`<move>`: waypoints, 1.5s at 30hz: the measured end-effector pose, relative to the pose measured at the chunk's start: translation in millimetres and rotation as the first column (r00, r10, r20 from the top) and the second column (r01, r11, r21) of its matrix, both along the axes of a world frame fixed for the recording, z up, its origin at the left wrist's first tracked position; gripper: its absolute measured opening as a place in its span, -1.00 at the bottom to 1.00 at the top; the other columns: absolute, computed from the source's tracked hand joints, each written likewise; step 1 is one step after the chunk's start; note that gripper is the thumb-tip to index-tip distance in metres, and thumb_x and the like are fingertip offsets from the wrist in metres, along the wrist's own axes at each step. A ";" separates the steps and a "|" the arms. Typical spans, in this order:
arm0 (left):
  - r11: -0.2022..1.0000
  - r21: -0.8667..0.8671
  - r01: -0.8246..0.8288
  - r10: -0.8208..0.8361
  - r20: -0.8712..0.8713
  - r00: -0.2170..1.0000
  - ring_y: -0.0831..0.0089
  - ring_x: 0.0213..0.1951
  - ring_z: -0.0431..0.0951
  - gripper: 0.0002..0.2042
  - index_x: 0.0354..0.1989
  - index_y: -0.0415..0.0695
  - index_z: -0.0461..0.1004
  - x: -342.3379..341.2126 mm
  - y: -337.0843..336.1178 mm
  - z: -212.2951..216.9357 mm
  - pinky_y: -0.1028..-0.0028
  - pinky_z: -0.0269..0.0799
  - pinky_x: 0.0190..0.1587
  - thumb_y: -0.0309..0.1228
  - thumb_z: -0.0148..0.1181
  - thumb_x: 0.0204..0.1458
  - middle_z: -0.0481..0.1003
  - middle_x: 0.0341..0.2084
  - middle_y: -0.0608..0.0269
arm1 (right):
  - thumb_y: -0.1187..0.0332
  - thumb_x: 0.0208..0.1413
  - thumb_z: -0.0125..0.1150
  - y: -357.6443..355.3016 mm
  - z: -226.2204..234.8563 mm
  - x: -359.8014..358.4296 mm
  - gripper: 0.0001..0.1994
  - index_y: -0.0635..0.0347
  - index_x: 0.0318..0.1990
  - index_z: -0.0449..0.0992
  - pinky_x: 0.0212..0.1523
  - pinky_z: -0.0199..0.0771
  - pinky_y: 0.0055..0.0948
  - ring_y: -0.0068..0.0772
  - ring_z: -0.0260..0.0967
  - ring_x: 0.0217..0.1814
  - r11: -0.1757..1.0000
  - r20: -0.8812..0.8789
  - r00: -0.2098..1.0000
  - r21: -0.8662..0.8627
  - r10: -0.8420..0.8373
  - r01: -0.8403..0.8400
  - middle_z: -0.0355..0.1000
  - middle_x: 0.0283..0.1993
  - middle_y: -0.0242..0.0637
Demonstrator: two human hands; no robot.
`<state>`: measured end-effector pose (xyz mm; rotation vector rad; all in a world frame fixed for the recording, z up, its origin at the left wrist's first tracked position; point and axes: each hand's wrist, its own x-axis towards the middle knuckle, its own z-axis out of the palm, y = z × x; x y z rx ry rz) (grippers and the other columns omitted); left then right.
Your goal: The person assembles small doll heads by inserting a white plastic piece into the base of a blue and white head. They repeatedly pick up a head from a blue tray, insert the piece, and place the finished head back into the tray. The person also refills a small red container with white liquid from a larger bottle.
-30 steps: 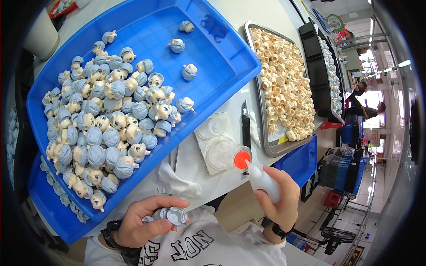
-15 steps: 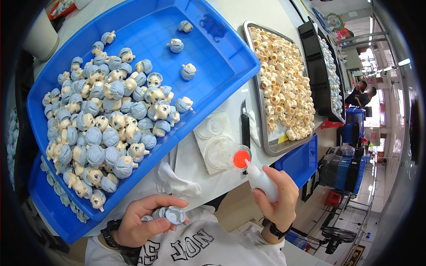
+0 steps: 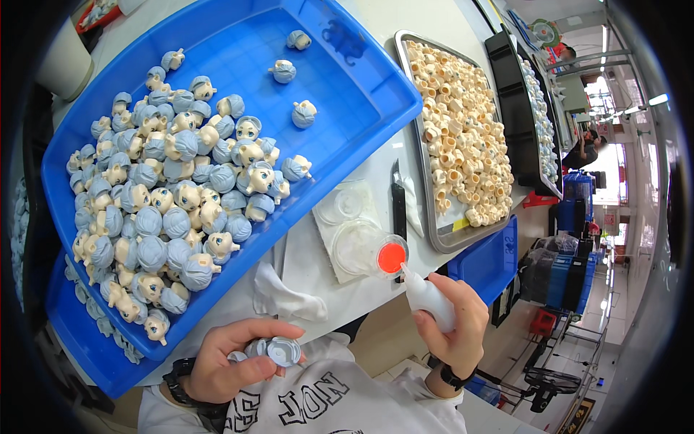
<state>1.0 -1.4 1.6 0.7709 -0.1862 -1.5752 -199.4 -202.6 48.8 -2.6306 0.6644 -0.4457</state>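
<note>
Head view: your left hand point(image 3: 231, 365) grasps grey-blue shell pieces point(image 3: 284, 351), thumb in front, index finger laid along the far side. Hollow of the nearest shell faces up, probably so you can see into it; count of pieces behind it unclear. Your right hand point(image 3: 457, 318) grasps a white squeeze bottle point(image 3: 431, 300), nozzle tilted up and to the left, likely to keep it from dripping. Its tip sits right by the red disc point(image 3: 391, 257) at the end of a clear cup; can't tell if they touch.

Pale block point(image 3: 345, 269) under the cups is ahead of and between your hands, seemingly for short reach. Knife point(image 3: 399, 210) lies just past it, clear of both hands. White cloth point(image 3: 285, 293) is just ahead of your left hand, handy for wiping, I'd guess.

Edges: tabletop point(image 3: 340, 298) front edge runs between your hands; both are on your side of it, with open room between them. Blue bin point(image 3: 347, 87) of doll heads point(image 3: 177, 189) walls off ahead-left; its upper right is mostly bare. Metal tray point(image 3: 444, 247) of cream parts limits forward travel of your right hand.
</note>
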 end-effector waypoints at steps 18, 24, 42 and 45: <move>0.991 0.046 -0.127 0.120 0.133 0.984 0.47 -0.57 0.40 -0.56 -0.18 -0.30 0.29 -10.0 -6.0 2.9 0.54 0.32 -0.53 -0.30 0.24 -0.20 0.45 -0.45 -0.07 | 0.45 -0.40 0.27 2.2 -3.9 -3.6 -0.56 0.37 -0.21 0.40 -0.55 0.25 -0.47 -0.33 0.29 -0.58 0.993 0.026 0.999 0.114 -0.030 0.027 0.40 -0.48 -0.14; 0.985 0.106 -0.138 0.127 0.099 0.987 0.48 -0.58 0.39 -0.56 -0.27 -0.28 0.22 -9.6 -11.5 6.9 0.57 0.31 -0.54 -0.28 0.26 -0.24 0.44 -0.49 -0.08 | 0.45 -0.41 0.32 0.0 -8.3 -4.5 -0.54 0.35 -0.20 0.41 -0.60 0.15 -0.47 -0.37 0.19 -0.66 0.994 0.089 0.996 0.109 -0.031 0.021 0.37 -0.56 -0.23; 0.998 -0.014 -0.065 0.064 -0.049 0.997 0.38 -0.18 0.45 -0.63 -0.17 -0.36 0.22 -2.0 -0.7 -3.1 0.46 0.32 -0.10 -0.48 0.17 -0.13 0.43 -0.28 -0.02 | 0.40 -0.34 0.31 1.3 -1.2 -0.6 -0.57 0.36 -0.21 0.42 -0.64 0.08 -0.46 -0.38 0.13 -0.69 0.996 0.034 0.999 0.085 -0.024 0.021 0.32 -0.61 -0.25; 0.998 -0.025 -0.064 0.063 -0.057 0.996 0.39 -0.18 0.44 -0.63 -0.17 -0.36 0.22 -1.9 -1.4 -2.3 0.46 0.32 -0.10 -0.48 0.17 -0.13 0.43 -0.28 -0.02 | 0.40 -0.35 0.31 1.9 2.1 -0.6 -0.58 0.36 -0.22 0.43 -0.65 0.08 -0.47 -0.38 0.12 -0.69 0.997 0.018 0.999 0.075 -0.030 0.029 0.31 -0.62 -0.25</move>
